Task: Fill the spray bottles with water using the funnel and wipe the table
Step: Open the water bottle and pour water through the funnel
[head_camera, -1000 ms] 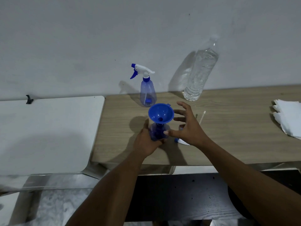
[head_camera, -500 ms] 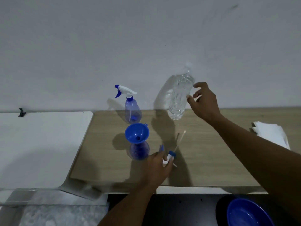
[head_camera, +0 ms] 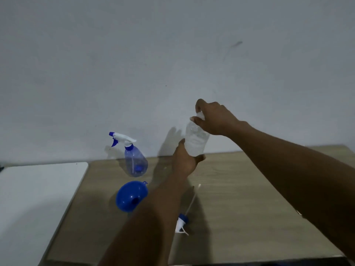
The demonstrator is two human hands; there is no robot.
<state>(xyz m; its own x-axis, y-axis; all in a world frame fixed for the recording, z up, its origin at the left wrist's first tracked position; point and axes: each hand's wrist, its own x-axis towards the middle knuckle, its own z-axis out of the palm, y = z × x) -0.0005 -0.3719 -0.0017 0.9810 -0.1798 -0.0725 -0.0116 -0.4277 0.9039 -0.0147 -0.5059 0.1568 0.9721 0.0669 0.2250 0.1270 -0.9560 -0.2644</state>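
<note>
Wooden table [head_camera: 240,198], water bottle [head_camera: 196,141] gripped between left hand [head_camera: 185,160], right hand [head_camera: 213,118]

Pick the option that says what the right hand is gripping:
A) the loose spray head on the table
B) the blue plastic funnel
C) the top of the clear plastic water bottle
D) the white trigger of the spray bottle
C: the right hand curls round the top of the clear plastic water bottle, the left hand holds its lower part, and the blue plastic funnel sits apart from both hands.
</note>
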